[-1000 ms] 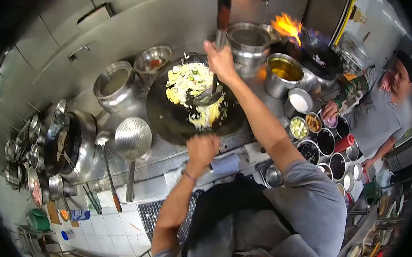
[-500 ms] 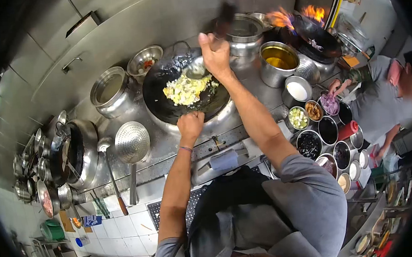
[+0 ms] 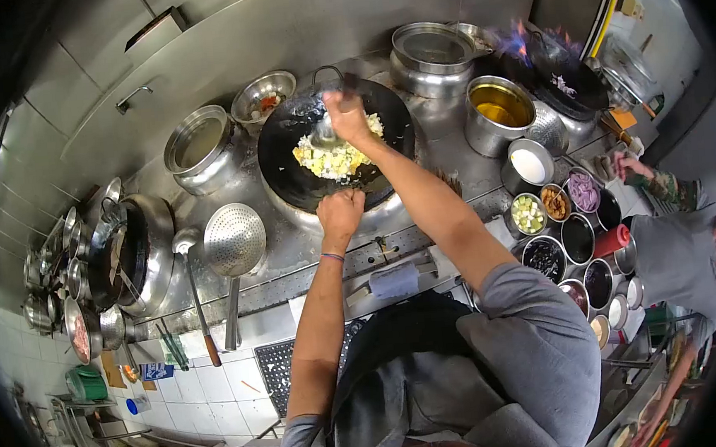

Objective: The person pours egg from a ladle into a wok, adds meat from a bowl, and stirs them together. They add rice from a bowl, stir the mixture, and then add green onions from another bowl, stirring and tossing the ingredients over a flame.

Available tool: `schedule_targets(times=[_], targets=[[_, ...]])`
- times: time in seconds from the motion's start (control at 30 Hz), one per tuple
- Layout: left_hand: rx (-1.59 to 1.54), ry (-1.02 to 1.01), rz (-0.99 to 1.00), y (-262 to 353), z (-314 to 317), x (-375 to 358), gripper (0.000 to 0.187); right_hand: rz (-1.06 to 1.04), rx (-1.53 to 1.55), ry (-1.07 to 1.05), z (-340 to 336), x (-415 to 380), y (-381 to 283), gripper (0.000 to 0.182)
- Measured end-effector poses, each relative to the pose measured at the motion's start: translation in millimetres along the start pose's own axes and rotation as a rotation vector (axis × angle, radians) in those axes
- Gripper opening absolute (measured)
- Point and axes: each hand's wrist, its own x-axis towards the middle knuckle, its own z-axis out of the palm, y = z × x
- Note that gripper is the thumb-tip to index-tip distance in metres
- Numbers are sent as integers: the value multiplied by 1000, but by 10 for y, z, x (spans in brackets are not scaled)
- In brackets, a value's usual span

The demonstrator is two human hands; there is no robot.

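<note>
A black wok [image 3: 278,175] stands on the burner in front of me, with a yellow and white mix of chopped food [image 3: 339,163] in its middle. My left hand [image 3: 341,212] is closed on the wok's near edge; the part under its fingers is hidden. Above the food, my right hand [image 3: 348,118] is closed round a ladle's handle, which is smeared by motion. The metal ladle bowl [image 3: 326,134] sits in the food, partly covered by the hand.
A pot of yellow liquid [image 3: 501,112] and cups of ingredients, including purple onion [image 3: 583,192], stand to the right. Flames rise at another wok [image 3: 559,68]. A skimmer [image 3: 234,239] and another ladle [image 3: 186,240] lie left. A co-worker [image 3: 679,242] stands at far right.
My right hand has moved down and left over the wok with the ladle. The far wok's flames are smaller and bluer. The co-worker's hand has left the purple onion. The view has shifted slightly.
</note>
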Motion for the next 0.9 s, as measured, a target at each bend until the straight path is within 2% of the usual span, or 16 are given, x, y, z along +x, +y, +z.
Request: schedule_targets(times=[0.07,0.1,0.17,0.23,0.3,0.37,0.43,0.47,0.57,0.6,0.63,0.7,0.83,0.87,0.9], targets=[[-10,11,24,-8,-31,13,36,24,-164,-124,60,152,-104,44],[-18,19,26,-10,-24,14,36,-47,-144,-42,130,205,-194,42],[-22,21,14,-53,-26,0,35,-236,-100,-9,108,205,-427,42],[-26,8,-4,-49,18,1,35,-59,36,-28,69,55,-404,39],[-45,-22,-5,-5,-31,12,34,38,8,-153,230,-40,217,45],[-45,-33,4,-33,-62,-5,33,36,-116,-152,233,58,-72,43],[-45,-4,13,-50,-27,-3,34,25,-56,-211,101,97,-559,40],[-56,8,5,-42,-27,0,34,-107,-54,-163,22,53,-748,39],[-60,22,10,-12,-43,-4,35,60,-29,-378,-39,-271,-462,37],[-60,-2,14,-13,-54,-46,35,-44,-100,-371,-64,-201,-438,38],[-60,-20,21,-21,-69,-48,35,-147,-171,-354,-90,-118,-502,39],[-71,-9,25,-25,-72,-14,35,3,-116,1,-193,42,-722,44],[-81,58,33,-20,-57,15,36,31,-241,344,-643,222,-348,47],[-74,56,47,-7,-57,3,36,83,-214,326,-632,241,80,46],[-91,12,-7,-30,-18,23,35,202,8,218,-649,304,228,44]])
